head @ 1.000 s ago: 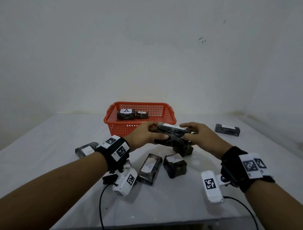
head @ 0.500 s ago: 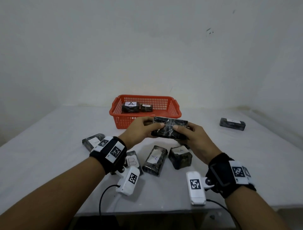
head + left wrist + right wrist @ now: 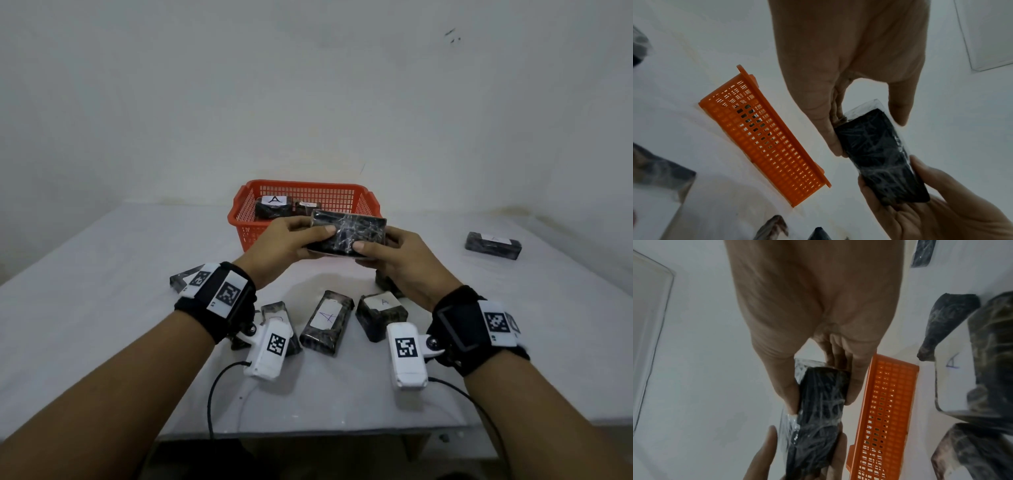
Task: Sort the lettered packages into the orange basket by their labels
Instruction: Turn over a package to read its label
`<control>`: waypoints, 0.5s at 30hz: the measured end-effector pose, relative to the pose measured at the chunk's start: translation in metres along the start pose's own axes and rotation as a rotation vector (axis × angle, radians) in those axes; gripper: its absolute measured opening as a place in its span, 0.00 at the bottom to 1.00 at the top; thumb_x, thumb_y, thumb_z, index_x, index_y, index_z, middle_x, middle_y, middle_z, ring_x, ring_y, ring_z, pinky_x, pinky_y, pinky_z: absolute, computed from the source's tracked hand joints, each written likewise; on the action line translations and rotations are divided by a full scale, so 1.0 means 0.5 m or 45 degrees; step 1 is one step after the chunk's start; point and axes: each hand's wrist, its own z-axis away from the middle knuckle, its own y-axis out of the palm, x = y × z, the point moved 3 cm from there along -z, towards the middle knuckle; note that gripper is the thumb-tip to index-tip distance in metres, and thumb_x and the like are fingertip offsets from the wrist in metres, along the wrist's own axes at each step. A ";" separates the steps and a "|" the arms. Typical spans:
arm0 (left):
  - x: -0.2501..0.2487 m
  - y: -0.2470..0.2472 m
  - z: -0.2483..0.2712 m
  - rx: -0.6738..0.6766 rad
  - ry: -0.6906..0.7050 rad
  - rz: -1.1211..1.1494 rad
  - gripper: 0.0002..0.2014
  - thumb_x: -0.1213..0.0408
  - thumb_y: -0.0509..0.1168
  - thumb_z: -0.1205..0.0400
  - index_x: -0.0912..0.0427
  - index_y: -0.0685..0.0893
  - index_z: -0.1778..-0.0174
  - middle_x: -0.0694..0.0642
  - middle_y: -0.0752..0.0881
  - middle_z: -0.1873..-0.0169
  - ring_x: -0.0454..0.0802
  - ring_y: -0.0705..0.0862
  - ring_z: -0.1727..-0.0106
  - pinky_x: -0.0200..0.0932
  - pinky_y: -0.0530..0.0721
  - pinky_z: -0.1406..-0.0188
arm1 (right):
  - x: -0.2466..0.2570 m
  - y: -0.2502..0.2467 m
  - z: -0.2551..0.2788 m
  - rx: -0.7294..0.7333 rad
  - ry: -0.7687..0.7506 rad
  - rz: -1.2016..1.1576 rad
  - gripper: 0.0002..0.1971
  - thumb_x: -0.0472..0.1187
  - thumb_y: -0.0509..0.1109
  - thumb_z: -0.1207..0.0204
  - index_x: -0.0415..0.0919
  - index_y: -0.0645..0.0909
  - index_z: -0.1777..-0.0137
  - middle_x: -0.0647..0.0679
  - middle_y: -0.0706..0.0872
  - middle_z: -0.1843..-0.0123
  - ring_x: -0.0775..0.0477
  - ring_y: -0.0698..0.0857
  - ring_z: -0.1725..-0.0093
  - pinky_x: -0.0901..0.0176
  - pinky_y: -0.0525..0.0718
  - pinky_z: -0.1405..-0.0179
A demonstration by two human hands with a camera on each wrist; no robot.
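Note:
Both hands hold one black plastic-wrapped package (image 3: 347, 233) in the air in front of the orange basket (image 3: 246, 219). My left hand (image 3: 294, 236) grips its left end, thumb on the face turned toward me. My right hand (image 3: 387, 250) grips its right end the same way. No label shows on that face. In the left wrist view the package (image 3: 879, 155) sits between the two hands, beside the basket (image 3: 764, 138). The right wrist view shows the package (image 3: 818, 415) and the basket (image 3: 885, 410) too. Inside the basket lie two packages, one labelled A (image 3: 273, 205).
On the white table (image 3: 102, 274) lie two packages marked A (image 3: 327, 322) (image 3: 380, 310), one under my left wrist camera (image 3: 274, 310), one at the left (image 3: 180, 281) and one far right (image 3: 493, 245). A further package (image 3: 385, 284) is half hidden under my right hand.
The two hands have lifted the package and turned it, so its dark unlabelled face now points toward me. The head view has shifted a little.

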 end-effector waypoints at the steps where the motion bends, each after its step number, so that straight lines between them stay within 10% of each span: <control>1: 0.002 0.002 0.002 0.011 -0.006 0.002 0.18 0.65 0.72 0.16 0.73 0.85 0.34 0.68 0.90 0.36 0.60 0.90 0.35 0.53 0.89 0.33 | -0.001 -0.002 0.001 0.004 0.001 0.008 0.24 0.32 0.81 0.25 0.31 0.83 0.30 0.37 0.92 0.35 0.41 0.92 0.35 0.52 0.90 0.36; 7: 0.000 0.012 0.016 -0.062 0.065 -0.178 0.12 0.65 0.76 0.18 0.65 0.90 0.40 0.58 0.95 0.46 0.51 0.94 0.45 0.37 0.89 0.50 | 0.005 0.012 0.019 -0.056 -0.076 0.100 0.18 0.42 0.81 0.23 0.37 0.88 0.35 0.40 0.95 0.41 0.42 0.94 0.42 0.54 0.92 0.42; 15: 0.015 0.005 0.030 -0.113 0.069 -0.121 0.20 0.60 0.75 0.17 0.75 0.87 0.37 0.69 0.91 0.40 0.64 0.91 0.37 0.67 0.87 0.32 | -0.001 0.023 0.034 -0.014 -0.025 0.105 0.20 0.43 0.82 0.24 0.38 0.88 0.34 0.43 0.95 0.41 0.44 0.94 0.40 0.52 0.91 0.38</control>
